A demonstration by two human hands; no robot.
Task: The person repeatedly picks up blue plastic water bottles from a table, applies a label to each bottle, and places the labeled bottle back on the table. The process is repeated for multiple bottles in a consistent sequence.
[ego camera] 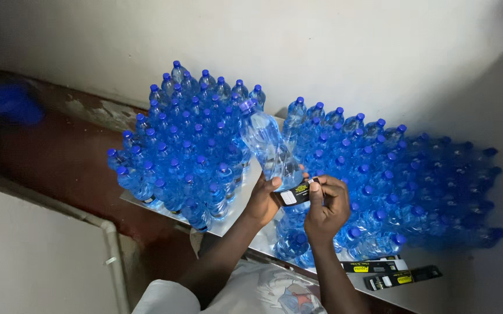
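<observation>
A: What does each hand hold at the centre of the view?

B: The left hand (261, 200) grips a clear blue bottle (270, 149) near its lower half, thumb laid across the front and fingers (276, 183) wrapped behind it. The bottle is tilted, its blue cap pointing up and to the left, raised above the counter (228, 224).

A: And the other hand?

B: The right hand (327, 206) sits just beside the left, its fingers curled and pressing a black label (296, 193) against the bottle. The label is a dark band with a small pale rectangular panel, and it lies around the lower part of the bottle, between the two hands.

A: What stands around them?

B: Two dense groups of capped blue bottles. The left group (184, 154) stands upright in close rows on the pale, shiny counter; the right group (379, 186) spreads toward the right wall, its far edge in shadow.

A: Are other labels visible?

B: Yes. A few loose label strips (391, 273), long, flat and black with yellow patches, lie at the lower right on the counter edge, well apart from the hands.

A: Anything further?

B: A white wall (321, 52) rises behind the bottles, a reddish-brown floor (59, 157) lies to the left, and white sleeves (164, 299) show at the bottom.
</observation>
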